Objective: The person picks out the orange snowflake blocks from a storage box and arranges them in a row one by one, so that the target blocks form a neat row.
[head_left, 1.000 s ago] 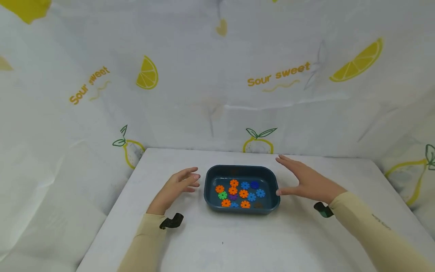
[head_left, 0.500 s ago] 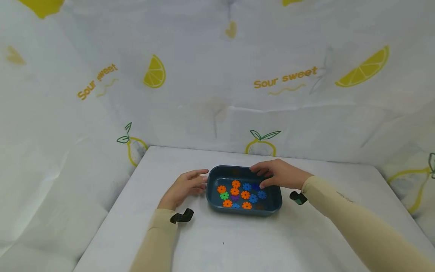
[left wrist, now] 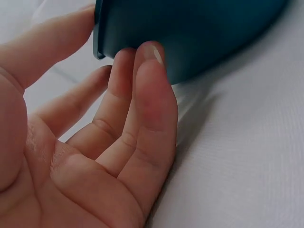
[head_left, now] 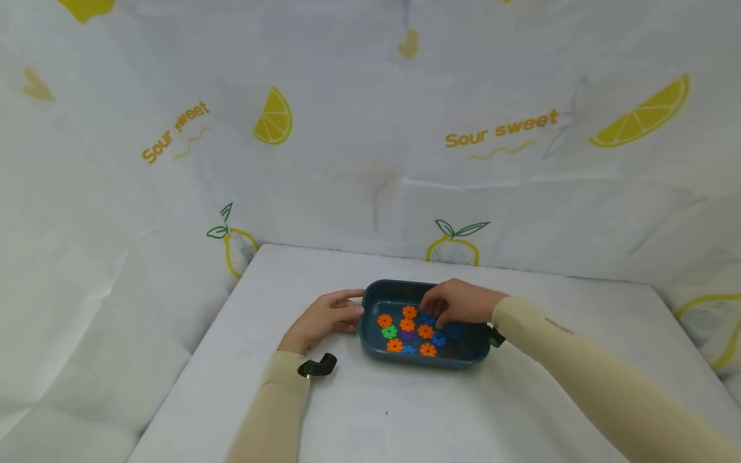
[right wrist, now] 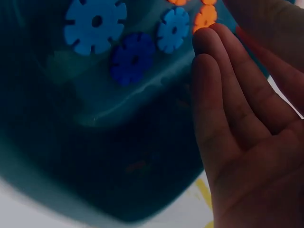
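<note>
Hands (head_left: 324, 319) (head_left: 463, 302) at tray (head_left: 421, 361), most discs (head_left: 408, 328) between

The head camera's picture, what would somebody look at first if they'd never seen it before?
Probably the bright notched discs, orange, blue, green and purple, in the dark blue-green tray at the lower middle. Next might come the person's right grip above the tray's right part, with the left grip at its left end. The yellow lemon slices on the white backdrop would likely stand out too.
</note>
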A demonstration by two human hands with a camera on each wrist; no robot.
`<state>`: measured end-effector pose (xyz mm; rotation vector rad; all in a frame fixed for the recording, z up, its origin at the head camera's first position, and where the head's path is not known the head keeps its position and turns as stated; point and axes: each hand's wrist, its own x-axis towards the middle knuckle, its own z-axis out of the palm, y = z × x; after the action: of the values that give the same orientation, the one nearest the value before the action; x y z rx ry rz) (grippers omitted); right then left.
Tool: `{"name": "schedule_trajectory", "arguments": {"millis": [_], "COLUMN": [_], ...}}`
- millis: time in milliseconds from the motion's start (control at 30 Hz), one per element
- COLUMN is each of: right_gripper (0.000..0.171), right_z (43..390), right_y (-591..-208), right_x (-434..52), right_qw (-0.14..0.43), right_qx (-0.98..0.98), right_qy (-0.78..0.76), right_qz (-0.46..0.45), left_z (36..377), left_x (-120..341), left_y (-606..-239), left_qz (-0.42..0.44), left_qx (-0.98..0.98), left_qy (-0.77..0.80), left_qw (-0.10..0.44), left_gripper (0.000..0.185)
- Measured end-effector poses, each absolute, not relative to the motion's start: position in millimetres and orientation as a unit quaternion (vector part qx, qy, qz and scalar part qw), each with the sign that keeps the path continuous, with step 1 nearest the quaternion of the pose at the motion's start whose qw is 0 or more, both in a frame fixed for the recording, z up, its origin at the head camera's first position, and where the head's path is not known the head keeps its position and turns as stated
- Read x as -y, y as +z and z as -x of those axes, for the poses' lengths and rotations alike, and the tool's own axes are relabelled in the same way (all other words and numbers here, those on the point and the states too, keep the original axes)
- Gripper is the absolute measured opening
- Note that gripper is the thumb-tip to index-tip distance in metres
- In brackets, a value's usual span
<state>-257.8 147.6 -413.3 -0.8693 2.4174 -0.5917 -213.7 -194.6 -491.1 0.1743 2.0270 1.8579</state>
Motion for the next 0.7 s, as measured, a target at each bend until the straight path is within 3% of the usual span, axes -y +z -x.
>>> {"name": "schedule_trajectory", "arguments": {"millis": [333,700], "right_gripper": [0.026,0.028], "right_z": [260,264], "right_y": [-426,-435], "right_x": [-128,-121], "right_qw": [0.279,0.27], "right_qx": [-0.893,-0.896], "right_qy": [-0.182,-0.154], "right_qz": [0.303,0.317], "left_z": [214,216], "left_x": [196,194], "left_y": [-496,-496], "left_qz": [-0.058,-0.044], "left_qx": [-0.719,-0.716], "left_qy": [0.663,0.667], "left_qw": [0.201,0.201], "left_gripper": [0.058,0.058]}}
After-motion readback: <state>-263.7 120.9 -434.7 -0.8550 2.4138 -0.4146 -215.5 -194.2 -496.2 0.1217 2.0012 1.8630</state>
